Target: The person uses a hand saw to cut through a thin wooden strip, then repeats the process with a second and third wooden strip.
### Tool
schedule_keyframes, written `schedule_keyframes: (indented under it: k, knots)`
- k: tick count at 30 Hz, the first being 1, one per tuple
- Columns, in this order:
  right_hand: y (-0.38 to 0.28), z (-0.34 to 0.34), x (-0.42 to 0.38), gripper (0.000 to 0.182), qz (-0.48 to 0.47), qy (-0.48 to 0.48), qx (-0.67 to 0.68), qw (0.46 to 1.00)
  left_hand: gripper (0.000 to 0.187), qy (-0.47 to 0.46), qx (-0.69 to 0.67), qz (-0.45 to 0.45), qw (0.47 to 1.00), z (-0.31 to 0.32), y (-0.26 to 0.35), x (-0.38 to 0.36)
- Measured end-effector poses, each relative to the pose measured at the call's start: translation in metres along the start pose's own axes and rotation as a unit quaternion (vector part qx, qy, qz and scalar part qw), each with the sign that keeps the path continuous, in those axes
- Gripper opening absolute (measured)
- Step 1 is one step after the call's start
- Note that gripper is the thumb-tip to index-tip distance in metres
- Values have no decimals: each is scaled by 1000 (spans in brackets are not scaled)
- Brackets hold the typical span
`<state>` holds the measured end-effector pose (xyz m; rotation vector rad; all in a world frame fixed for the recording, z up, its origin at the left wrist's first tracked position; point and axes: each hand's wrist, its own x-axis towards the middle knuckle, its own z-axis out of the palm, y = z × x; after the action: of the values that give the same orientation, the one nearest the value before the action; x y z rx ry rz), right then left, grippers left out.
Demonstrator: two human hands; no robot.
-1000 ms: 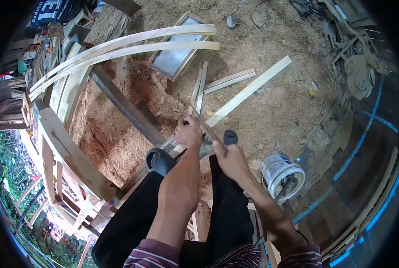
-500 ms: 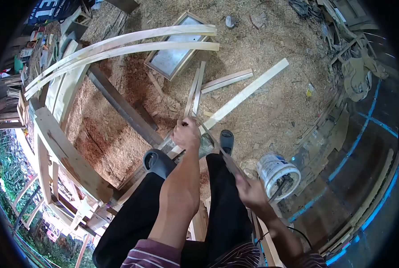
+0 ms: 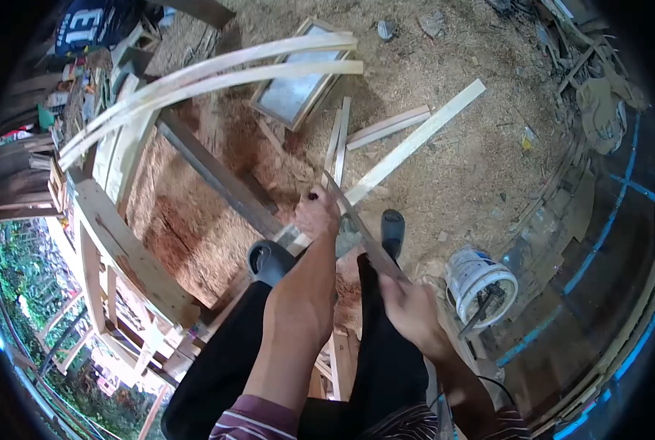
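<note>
In the head view my right hand (image 3: pixel 409 312) is closed around the handle end of a handsaw (image 3: pixel 368 238), somewhat smeared by motion. Its long narrow blade slants up and left, with the tip just beyond my other hand. A pale wooden strip (image 3: pixel 419 147) runs from the upper right down beneath the blade. My left hand (image 3: pixel 317 211) is closed on this strip beside the blade, close to the crossing. The strip's lower end passes between my feet, partly hidden by my left hand and forearm. The saw handle is covered by my fingers.
A white bucket (image 3: pixel 481 287) with tools inside stands right of my leg. Short wood offcuts (image 3: pixel 388 127) lie on the sawdust floor. Two curved laths (image 3: pixel 217 81) reach over a framed panel (image 3: pixel 282 95). A dark beam (image 3: pixel 214 172) and a thick plank (image 3: pixel 133 253) lie left.
The saw has slid forward, up and left, so its tip now shows past my left hand. My left hand stays on the wooden strip. The whole view has shifted slightly.
</note>
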<state>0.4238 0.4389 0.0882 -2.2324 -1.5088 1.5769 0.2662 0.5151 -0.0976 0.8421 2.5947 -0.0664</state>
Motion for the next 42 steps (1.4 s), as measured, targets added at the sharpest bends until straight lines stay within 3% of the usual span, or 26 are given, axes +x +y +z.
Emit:
schedule_keyframes:
  k: [1,2,5,9,12,13,14,15,17,19,22,25,26,28,30,32,37,39,42]
  knots:
    - [2,-19,-25,42,-40,29,68,996,41,-9,2,-10,1000,0,-6,-3]
    - [8,-41,-39,40,-24,-33,83,996,41,4,3,3,1000,1,-6,-4]
    - [25,-43,-41,42,22,-46,26,998,40,26,-6,18,999,0,3,-6]
    - [83,-6,-20,39,-42,-15,79,996,41,18,-7,-3,1000,1,1,-2]
    - [60,31,37,38,-89,35,120,988,45,33,-41,19,998,10,-8,0]
    - [53,40,65,42,-58,-13,86,995,45,39,-33,28,998,7,-5,-1]
    - [45,49,89,44,-120,13,92,988,46,35,-43,6,998,1,2,-4]
    - [49,53,94,44,-122,11,101,987,46,30,-50,-22,998,0,2,-6]
    - [58,63,91,43,-179,38,133,974,47,42,-23,-6,999,7,-5,1]
    - [106,60,49,41,-177,43,153,971,47,43,1,16,999,11,-8,5]
    - [156,21,-13,34,-171,20,146,974,46,33,-26,-30,999,7,-4,1]
    - [157,20,-9,32,-153,17,128,980,45,54,-55,-12,997,12,-8,2]
    - [162,33,-2,34,-129,21,186,974,43,58,-6,0,998,14,-9,2]
    - [127,57,38,31,-185,59,136,971,42,52,-1,22,998,16,-20,-1]
    - [74,61,90,35,-180,-4,136,974,41,55,-13,45,997,12,-11,1]
    - [62,59,104,35,-192,5,138,972,42,59,-18,46,997,20,-15,13]
    - [130,43,18,32,-173,57,204,962,42,52,-19,-1,998,10,-7,1]
    - [149,23,-9,31,-117,4,122,986,42,59,-38,0,998,11,-7,2]
    - [145,27,6,35,-128,19,99,987,45,52,-52,-8,997,12,-11,2]
